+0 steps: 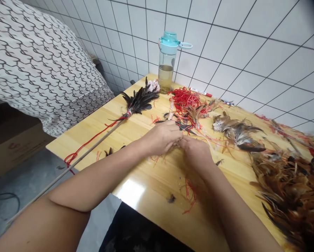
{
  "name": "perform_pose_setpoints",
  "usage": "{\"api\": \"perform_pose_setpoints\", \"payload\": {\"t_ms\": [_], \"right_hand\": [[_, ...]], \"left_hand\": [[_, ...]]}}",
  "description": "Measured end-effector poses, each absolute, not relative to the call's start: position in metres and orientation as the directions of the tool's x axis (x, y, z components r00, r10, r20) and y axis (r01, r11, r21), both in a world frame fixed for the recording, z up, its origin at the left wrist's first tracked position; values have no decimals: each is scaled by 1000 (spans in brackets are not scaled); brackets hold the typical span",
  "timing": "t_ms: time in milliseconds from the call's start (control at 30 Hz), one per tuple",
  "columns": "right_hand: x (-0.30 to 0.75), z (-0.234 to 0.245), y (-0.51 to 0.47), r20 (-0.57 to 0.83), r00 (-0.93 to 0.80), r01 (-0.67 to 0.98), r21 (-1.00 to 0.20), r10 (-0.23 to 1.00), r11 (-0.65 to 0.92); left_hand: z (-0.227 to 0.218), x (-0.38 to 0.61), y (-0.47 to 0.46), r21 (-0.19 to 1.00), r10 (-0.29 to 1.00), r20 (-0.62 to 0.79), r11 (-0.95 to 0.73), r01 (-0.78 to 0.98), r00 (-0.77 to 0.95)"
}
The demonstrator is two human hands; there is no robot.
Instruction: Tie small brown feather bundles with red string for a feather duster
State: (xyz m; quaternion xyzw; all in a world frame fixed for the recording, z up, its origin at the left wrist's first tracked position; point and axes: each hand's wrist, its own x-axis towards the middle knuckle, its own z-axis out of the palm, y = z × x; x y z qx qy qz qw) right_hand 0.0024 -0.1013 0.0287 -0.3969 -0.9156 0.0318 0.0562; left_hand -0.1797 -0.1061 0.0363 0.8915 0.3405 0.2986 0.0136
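Observation:
My left hand (162, 137) and my right hand (197, 151) meet above the wooden table, both closed with fingertips together. What they pinch is small and hidden behind the fingers. Just beyond them lie dark feathers (187, 128) and a tangle of red string (184, 99). Pale and red strands trail over the table close to my right hand. To the left rests a bundle of black feathers (140, 99) bound onto a long thin stick (94, 144). Loose red cord (87, 142) runs beside that stick, which passes over the table's edge.
A water bottle (166, 64) stands by the tiled wall (214, 45), near a red-capped marker (200, 92). Brown feathers (293, 178) are heaped at the right, with a smaller clump (237, 131) nearer. Patterned cloth (41, 63) hangs at left above a cardboard box (18, 150).

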Motion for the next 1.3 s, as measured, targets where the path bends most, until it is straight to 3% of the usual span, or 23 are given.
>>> {"api": "perform_pose_setpoints", "payload": {"t_ms": [100,167,267,333,400,533,700,900,1033,1300], "right_hand": [[5,36,-98,130,-767,513,-464,628,722],[6,37,-97,209,-782,301,-698,587,650],[5,29,-98,173,-703,82,-944,690,320],[2,23,-101,65,-633,-31,-998,771,58],[-2,18,-103,-17,-564,-140,-983,826,-116],[-9,17,-105,-170,-448,-253,-918,878,-306],[-10,18,-104,-285,-406,-292,-860,868,-419],[-9,14,-102,-366,-482,-341,-759,796,-555],[-7,12,-101,-371,-532,-351,-721,761,-597],[-7,17,-101,-402,-550,-401,-641,732,-654]], "left_hand": [[44,-191,-103,445,645,521,-764,467,559],[45,-195,-102,566,671,513,-733,377,535],[42,-195,-100,622,690,526,-711,329,498],[38,-191,-100,576,697,542,-715,397,470],[36,-186,-101,498,698,553,-714,492,454],[35,-177,-106,391,661,581,-738,550,475],[32,-169,-112,291,640,576,-742,604,509],[27,-167,-110,147,567,594,-774,616,570],[29,-170,-109,216,589,590,-775,594,553],[33,-169,-109,578,706,600,-707,407,375]]}}
